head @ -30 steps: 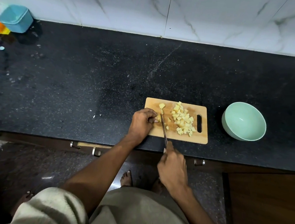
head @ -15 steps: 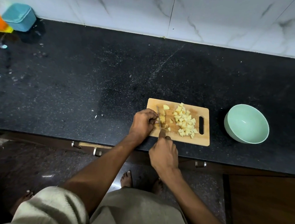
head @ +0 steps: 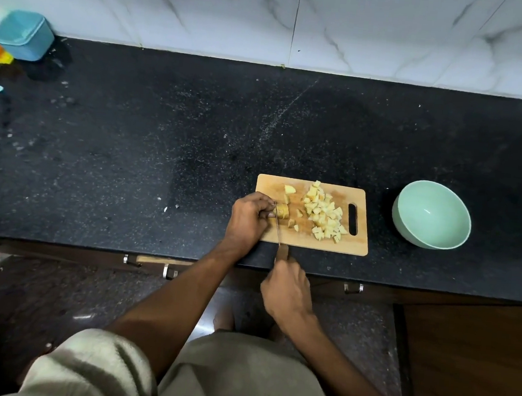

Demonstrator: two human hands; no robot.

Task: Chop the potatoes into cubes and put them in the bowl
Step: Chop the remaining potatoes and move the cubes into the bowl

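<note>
The left hand (head: 247, 217) pins a potato piece (head: 282, 211) on the cutting board (head: 309, 243). The right hand (head: 288, 290), grip clenched around the knife (head: 278, 224), sets its blade just beside the left fingertips. Potato cubes (head: 323, 212) lie right of the blade.

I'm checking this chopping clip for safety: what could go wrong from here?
The knife blade runs right beside the left hand fingertips pinning a small potato piece, so a slip could nick them. The cutting board sits near the counter edge, and loose cubes may scatter before reaching the empty bowl.
</note>
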